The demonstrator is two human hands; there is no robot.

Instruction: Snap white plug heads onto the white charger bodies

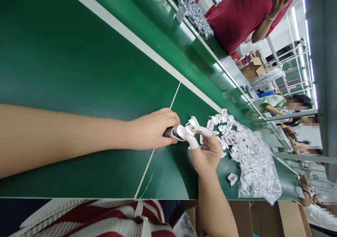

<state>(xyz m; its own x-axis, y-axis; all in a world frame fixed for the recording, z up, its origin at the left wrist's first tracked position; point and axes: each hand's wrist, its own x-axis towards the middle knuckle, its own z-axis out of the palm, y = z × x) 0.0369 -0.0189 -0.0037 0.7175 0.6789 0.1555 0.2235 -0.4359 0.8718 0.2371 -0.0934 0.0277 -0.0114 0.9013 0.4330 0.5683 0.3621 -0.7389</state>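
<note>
My left hand (158, 128) is wrapped round a white charger housing (174, 134). The housing's open end faces right, and a bit of circuit board shows inside. White coverings are on the thumb and forefinger of my right hand (206, 153), which pinch a small white plug piece (191, 129) with metal pins. That piece is close to the housing's open end; I cannot tell whether they touch. Just beyond my fingers a loose white plug piece (193, 120) lies on the green table. Many similar plug pieces (228, 135) are heaped to the right of my right hand.
A clear plastic bag (259, 167) of white pieces lies at the table's right. Alongside the green worktop (79, 72) runs a conveyor belt (168, 44). Cardboard boxes (265, 217) stand below the near edge. Across the belt are a person in a red shirt (244, 12) and piled white chargers (195, 14).
</note>
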